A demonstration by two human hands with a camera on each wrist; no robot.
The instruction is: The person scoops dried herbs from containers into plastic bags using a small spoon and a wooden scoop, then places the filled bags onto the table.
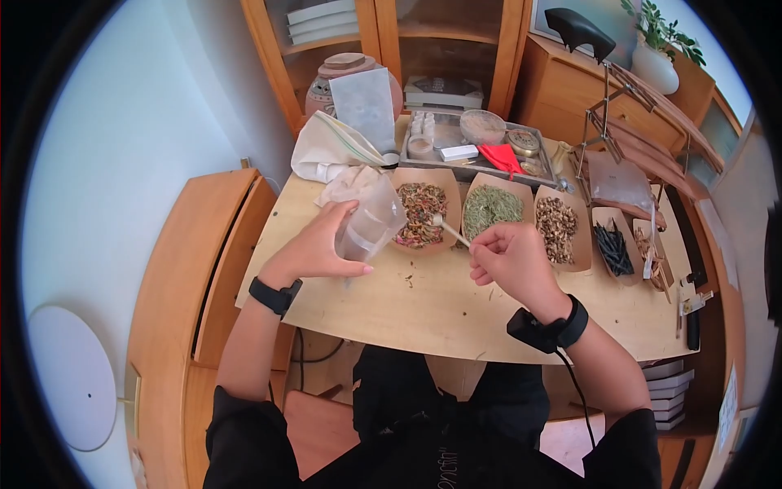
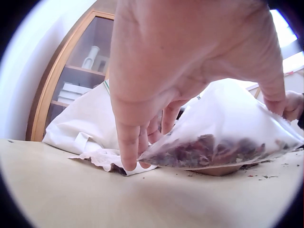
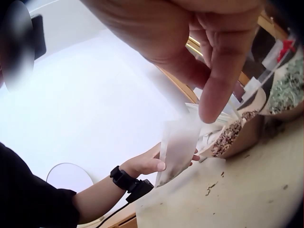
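Left of centre in the head view, the left hand [image 1: 314, 244] holds a translucent pouch [image 1: 371, 218] between its thumb, spread on the near side, and its fingers behind; the left wrist view shows dark reddish dried pieces along the pouch's bottom. Right of centre, the right hand [image 1: 515, 257] has thumb and fingers drawn together, pinching the handle of a small pale spoon [image 1: 454, 231], whose head is over the mixed dried flowers [image 1: 418, 202] in the middle of the frame. Just right of these, dried green herb [image 1: 493, 205] fills another paper tray, with brown dried slices [image 1: 555, 228] beyond. Some crumbs [image 1: 410, 281] lie on the pale table [image 1: 391, 308] below the flowers. A red cloth pouch [image 1: 501, 157] sits in a grey tray [image 1: 538, 134] at upper centre-right.
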